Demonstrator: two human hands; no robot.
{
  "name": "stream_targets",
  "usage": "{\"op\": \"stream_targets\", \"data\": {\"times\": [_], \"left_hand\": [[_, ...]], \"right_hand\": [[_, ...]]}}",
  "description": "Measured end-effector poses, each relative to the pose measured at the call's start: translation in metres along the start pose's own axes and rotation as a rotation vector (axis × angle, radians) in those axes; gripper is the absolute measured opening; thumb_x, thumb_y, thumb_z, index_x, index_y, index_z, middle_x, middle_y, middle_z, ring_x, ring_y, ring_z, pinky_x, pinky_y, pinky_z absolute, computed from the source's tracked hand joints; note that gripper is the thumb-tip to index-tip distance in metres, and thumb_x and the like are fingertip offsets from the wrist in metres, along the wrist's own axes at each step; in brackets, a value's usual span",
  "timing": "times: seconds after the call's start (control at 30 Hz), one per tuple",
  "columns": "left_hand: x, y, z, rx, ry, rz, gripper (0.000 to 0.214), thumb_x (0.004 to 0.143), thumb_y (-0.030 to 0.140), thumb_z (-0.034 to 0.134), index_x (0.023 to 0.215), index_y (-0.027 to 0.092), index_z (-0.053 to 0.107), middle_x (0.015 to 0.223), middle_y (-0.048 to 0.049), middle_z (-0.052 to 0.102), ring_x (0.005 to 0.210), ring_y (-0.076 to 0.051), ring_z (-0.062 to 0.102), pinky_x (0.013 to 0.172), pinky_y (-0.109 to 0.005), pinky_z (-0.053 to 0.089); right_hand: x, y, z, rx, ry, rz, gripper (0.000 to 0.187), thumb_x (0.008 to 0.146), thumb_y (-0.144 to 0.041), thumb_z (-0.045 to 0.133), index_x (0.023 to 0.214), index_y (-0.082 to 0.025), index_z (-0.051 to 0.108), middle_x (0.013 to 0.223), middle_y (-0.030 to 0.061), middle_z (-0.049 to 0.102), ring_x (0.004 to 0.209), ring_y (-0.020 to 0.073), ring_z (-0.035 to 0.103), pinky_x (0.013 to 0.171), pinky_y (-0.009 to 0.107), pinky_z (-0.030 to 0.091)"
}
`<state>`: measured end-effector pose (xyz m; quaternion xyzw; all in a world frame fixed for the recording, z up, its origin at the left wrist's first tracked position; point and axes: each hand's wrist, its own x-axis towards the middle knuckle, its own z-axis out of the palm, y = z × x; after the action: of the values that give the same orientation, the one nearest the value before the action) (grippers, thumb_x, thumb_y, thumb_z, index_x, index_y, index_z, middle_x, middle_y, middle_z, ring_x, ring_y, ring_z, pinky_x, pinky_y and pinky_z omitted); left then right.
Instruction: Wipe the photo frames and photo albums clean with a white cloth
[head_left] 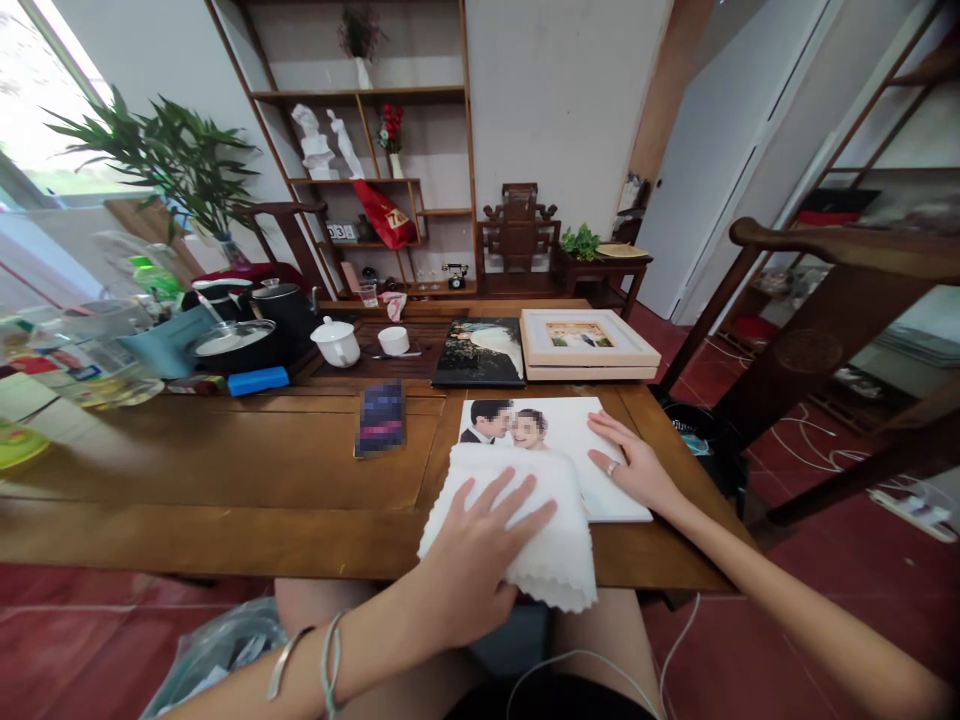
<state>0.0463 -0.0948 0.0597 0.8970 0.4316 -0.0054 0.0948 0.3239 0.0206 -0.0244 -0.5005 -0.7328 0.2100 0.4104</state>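
Note:
A white photo album [570, 440] with a portrait on its cover lies flat near the front edge of the wooden table [225, 470]. A folded white cloth [551, 545] covers the album's near left part and hangs over the table edge. My left hand [472, 555] lies flat on the cloth, fingers spread. Over on the album's right side, my right hand [637, 465] rests with fingers stretched out and a ring on one finger.
Behind the album lie a dark photo book [480, 352] and a white framed picture [585, 343]. A phone [380, 418] lies to the left. Tea ware, a kettle [281, 305] and bottles crowd the table's left. A wooden chair [840, 330] stands at the right.

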Motion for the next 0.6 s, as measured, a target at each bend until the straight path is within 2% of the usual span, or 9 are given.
{"op": "stream_targets", "data": {"times": [0.13, 0.27, 0.37, 0.47, 0.6], "left_hand": [[0.029, -0.029, -0.005, 0.049, 0.032, -0.095, 0.088, 0.068, 0.011, 0.051, 0.149, 0.034, 0.026, 0.159, 0.0006, 0.019, 0.147, -0.028, 0.014, 0.114, -0.058, 0.02], [0.064, -0.067, -0.007, 0.103, 0.121, -0.185, 0.082, 0.073, 0.013, 0.052, 0.149, 0.031, 0.028, 0.159, -0.001, 0.021, 0.146, -0.028, 0.017, 0.113, -0.056, 0.023], [0.082, -0.088, -0.005, 0.129, 0.178, -0.233, 0.078, 0.076, 0.014, 0.051, 0.149, 0.03, 0.028, 0.159, -0.0029, 0.022, 0.145, -0.029, 0.019, 0.111, -0.056, 0.026], [0.088, -0.097, -0.003, 0.153, 0.207, -0.238, 0.078, 0.077, 0.015, 0.051, 0.149, 0.03, 0.028, 0.159, -0.0034, 0.021, 0.145, -0.029, 0.019, 0.111, -0.055, 0.026], [0.081, -0.091, -0.004, 0.167, 0.191, -0.22, 0.08, 0.076, 0.012, 0.05, 0.15, 0.029, 0.027, 0.159, -0.0041, 0.019, 0.146, -0.029, 0.016, 0.112, -0.055, 0.024]], "right_hand": [[0.001, 0.0, 0.0, 0.001, 0.004, -0.001, 0.043, 0.081, -0.033, 0.063, 0.122, -0.021, 0.065, 0.137, 0.0115, 0.056, 0.134, 0.0285, 0.044, 0.114, 0.052, 0.03], [0.001, 0.0, 0.0, 0.017, -0.003, 0.015, 0.044, 0.08, -0.034, 0.064, 0.122, -0.021, 0.065, 0.138, 0.0118, 0.056, 0.134, 0.0286, 0.044, 0.115, 0.051, 0.03], [0.002, 0.001, -0.001, 0.039, -0.007, 0.02, 0.045, 0.079, -0.038, 0.065, 0.121, -0.02, 0.066, 0.138, 0.0125, 0.056, 0.134, 0.0294, 0.044, 0.114, 0.051, 0.03], [0.001, 0.002, -0.002, 0.06, -0.001, 0.017, 0.045, 0.078, -0.041, 0.068, 0.12, -0.022, 0.067, 0.138, 0.0113, 0.055, 0.133, 0.0293, 0.046, 0.114, 0.051, 0.031], [0.001, 0.003, -0.002, 0.078, -0.004, 0.026, 0.044, 0.078, -0.04, 0.068, 0.119, -0.022, 0.067, 0.139, 0.0117, 0.055, 0.132, 0.0292, 0.046, 0.114, 0.051, 0.032]]}}
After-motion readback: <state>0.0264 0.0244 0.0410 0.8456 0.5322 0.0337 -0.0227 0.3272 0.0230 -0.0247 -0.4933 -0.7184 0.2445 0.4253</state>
